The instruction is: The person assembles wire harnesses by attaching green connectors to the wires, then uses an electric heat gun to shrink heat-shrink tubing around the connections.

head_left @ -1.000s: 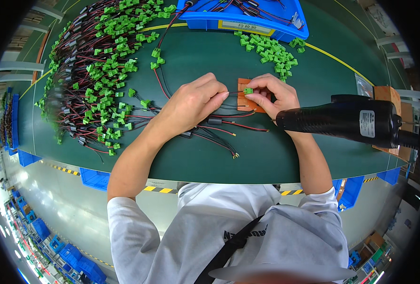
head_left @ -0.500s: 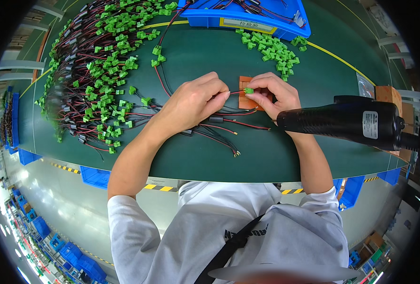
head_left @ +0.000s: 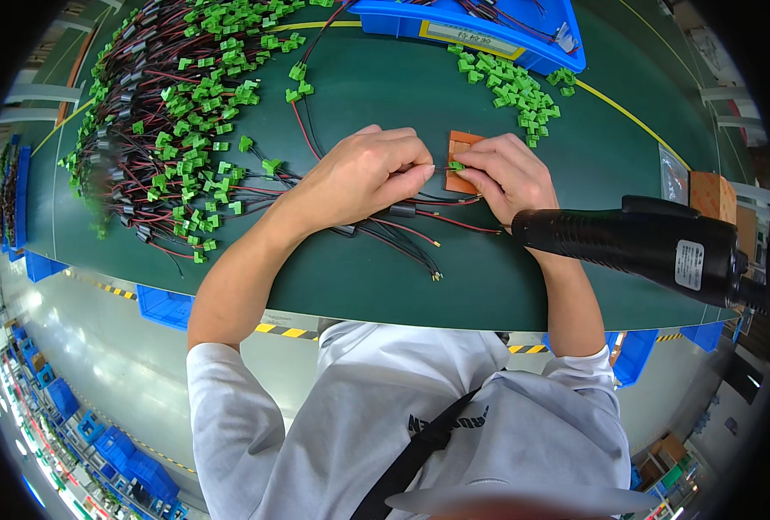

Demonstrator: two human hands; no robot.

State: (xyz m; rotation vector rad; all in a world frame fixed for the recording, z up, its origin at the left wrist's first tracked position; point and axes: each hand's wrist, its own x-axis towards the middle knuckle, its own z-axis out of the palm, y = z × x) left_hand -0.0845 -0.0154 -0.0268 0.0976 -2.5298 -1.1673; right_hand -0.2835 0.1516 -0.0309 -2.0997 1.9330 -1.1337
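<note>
My left hand (head_left: pixel 369 176) is closed in a pinch on a thin wire that runs to a small green terminal connector (head_left: pixel 456 165). Thumb and fingers of my right hand (head_left: pixel 511 178) grip this connector, partly hiding it, over an orange-brown block (head_left: pixel 460 183). Under and beside my left hand, several red and black cables (head_left: pixel 407 243) with bare ends and dark sleeves stretch across the green table. A black electric screwdriver (head_left: pixel 615 240) lies across my right wrist from the right; its tip is hidden.
A big heap of cables with green connectors (head_left: pixel 181 130) covers the table's left. Loose green connectors (head_left: pixel 515 91) lie at the back right, below a blue bin (head_left: pixel 480 35) holding more cables. At the right edge are a clear bag (head_left: pixel 673 176) and a cardboard box (head_left: pixel 712 196).
The view has shifted slightly. My right fingers have moved further over the green connector, covering more of it, and the connector sits closer against the block. My left hand keeps its pinch.
</note>
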